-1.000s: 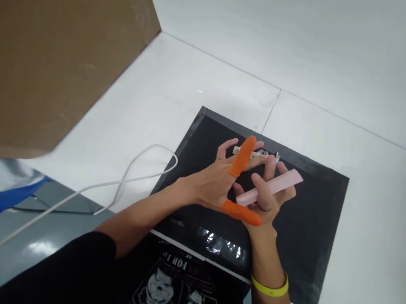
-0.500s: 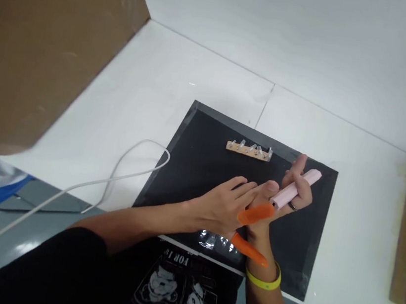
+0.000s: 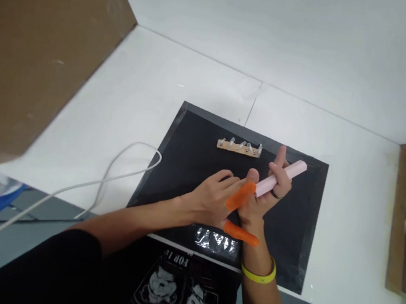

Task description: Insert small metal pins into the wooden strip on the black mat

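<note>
Left hand: back upward, at the near part of the mat. An orange, stretchy-looking cover encloses the index finger and a second orange cover the thumb; these two digits stand wide apart. The other fingers lie against the right hand, partly hidden; whether they hold anything cannot be told.

Right hand: crossed by the left hand at the palm, fingers pointing away from the body. It holds a pale pink, straight-sided bar, with at least one bent finger wrapped over it. The bar lies aslant, its far end projecting beyond the fingers to the right, its near end just beside the orange-covered index fingertip; contact there cannot be confirmed. A dark ring is on one finger, a yellow band on the wrist.

Beneath the hands: a black rectangular mat with greyish borders. Near its far edge, apart from both hands, lies a narrow light-wood strip bearing a row of small clear upright and tilted pieces.

Surroundings: the mat rests on a white tabletop. A white cable loops beside the mat's left edge. A large brown panel stands at left, a brown framed panel at right.
</note>
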The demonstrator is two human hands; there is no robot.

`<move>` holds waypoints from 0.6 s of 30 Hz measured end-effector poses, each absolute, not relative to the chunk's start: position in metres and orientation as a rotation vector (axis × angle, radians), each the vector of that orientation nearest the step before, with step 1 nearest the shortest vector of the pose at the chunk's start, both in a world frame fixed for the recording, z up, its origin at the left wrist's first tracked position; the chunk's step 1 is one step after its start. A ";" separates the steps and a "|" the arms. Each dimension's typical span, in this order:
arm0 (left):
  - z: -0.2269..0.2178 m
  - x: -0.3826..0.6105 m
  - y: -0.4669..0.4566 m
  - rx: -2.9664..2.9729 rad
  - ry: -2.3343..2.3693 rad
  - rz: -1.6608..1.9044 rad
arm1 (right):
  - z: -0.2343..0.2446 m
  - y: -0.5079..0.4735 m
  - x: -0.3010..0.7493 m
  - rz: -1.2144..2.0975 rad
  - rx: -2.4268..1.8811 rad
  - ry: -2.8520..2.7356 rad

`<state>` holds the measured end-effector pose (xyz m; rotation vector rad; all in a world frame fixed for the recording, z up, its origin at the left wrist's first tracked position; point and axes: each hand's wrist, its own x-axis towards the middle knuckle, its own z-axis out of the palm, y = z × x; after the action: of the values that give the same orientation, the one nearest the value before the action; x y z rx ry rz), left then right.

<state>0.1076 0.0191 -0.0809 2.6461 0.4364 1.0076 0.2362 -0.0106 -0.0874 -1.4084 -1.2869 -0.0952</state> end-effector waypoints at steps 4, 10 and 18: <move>-0.081 0.108 0.020 2.588 0.455 1.105 | -0.089 -0.013 0.235 -0.054 -1.368 -1.252; -0.096 0.111 0.011 2.552 0.359 1.123 | -0.089 -0.010 0.232 -0.079 -1.360 -1.301; -0.096 0.106 0.018 2.510 0.524 1.074 | -0.094 -0.008 0.238 -0.046 -1.509 -1.185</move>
<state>0.1061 0.0179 -0.0956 2.5101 0.5243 1.0743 0.2379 -0.0079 -0.0941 -1.5090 -1.1847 -0.0459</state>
